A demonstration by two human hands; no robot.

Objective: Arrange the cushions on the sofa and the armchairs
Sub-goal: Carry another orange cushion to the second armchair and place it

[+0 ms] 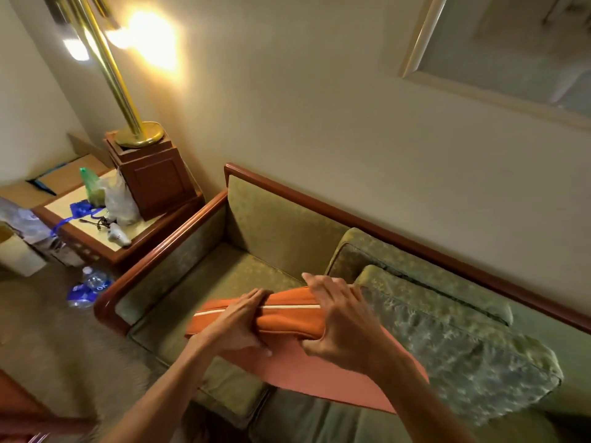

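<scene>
Orange cushion (287,321) with a white piping stripe along its top edge is held over the sofa (204,282) seat, its flat face sloping down toward the viewer. Both hands grip its upper edge: the left hand (236,324) wraps it with fingers curled over the top and the thumb beneath, and the right hand (339,318) clasps the edge just beside, fingers over the far side and thumb on the near face. To the right of the orange cushion, touching it, a green cushion (457,346) lies tilted on the seat, and a second green cushion (415,270) stands behind it against the sofa's back. The sofa is green patterned fabric framed in wood, set along a cream wall. Beside its left armrest stands a worktop (128,238) carrying a wooden lamp base (153,180) with a brass pole (112,78), plastic bags (115,199), a blue ribbon and a small white item. A water bottle (92,282) lies on the carpet near the armrest. A framed mirror (479,87) hangs on the wall above the sofa.
</scene>
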